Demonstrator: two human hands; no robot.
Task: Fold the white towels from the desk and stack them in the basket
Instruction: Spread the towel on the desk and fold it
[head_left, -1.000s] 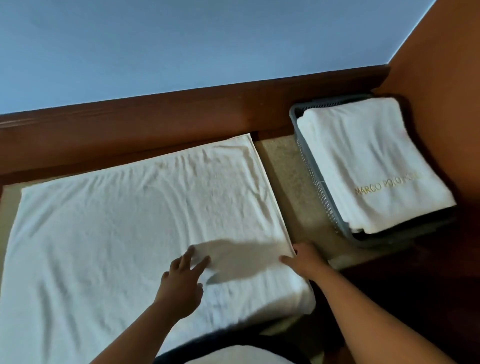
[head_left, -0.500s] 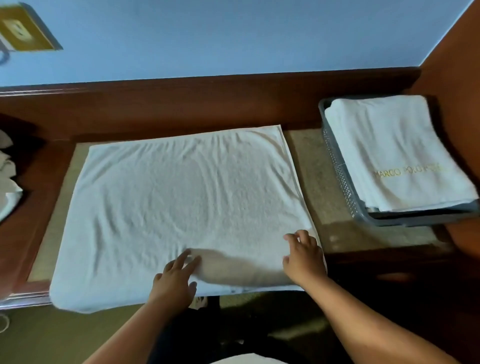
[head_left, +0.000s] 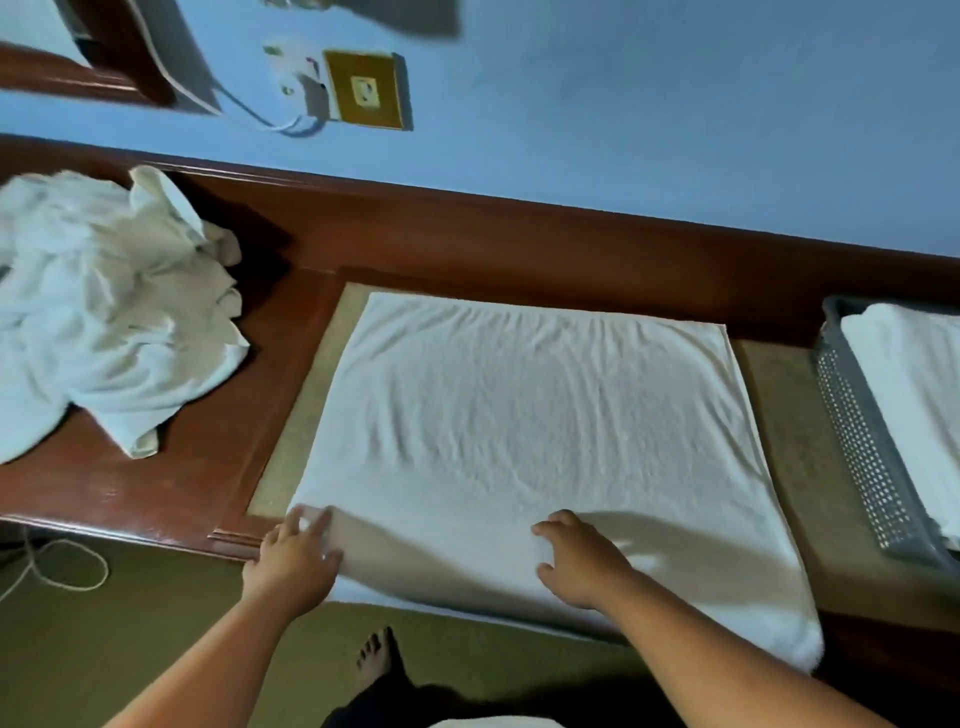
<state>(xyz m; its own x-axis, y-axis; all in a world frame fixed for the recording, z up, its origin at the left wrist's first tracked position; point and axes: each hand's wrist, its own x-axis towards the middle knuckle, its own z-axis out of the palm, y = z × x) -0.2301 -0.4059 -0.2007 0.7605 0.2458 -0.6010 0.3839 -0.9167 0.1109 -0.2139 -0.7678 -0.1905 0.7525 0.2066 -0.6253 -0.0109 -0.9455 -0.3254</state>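
Observation:
A white towel (head_left: 545, 415) lies spread flat on the wooden desk (head_left: 156, 483), its near edge hanging over the front. My left hand (head_left: 291, 561) rests on the towel's near left corner with fingers stretched out. Farther right on the same near edge, my right hand (head_left: 582, 561) lies on the cloth with loosely bent fingers. A grey perforated basket (head_left: 862, 467) stands at the desk's right end, cut off by the frame, with folded white towels (head_left: 914, 395) in it. A crumpled pile of white towels (head_left: 104, 312) sits at the desk's left end.
A blue wall with a brass socket plate (head_left: 366, 88) and cables rises behind the desk's raised wooden back. A thin cord (head_left: 62, 566) loops on the green floor at the lower left. A bare foot (head_left: 374, 660) shows below the desk edge.
Both hands have slid left along the towel's near edge, the left one reaching the corner. The view has swung left, bringing the crumpled pile into sight and pushing the basket to the right edge.

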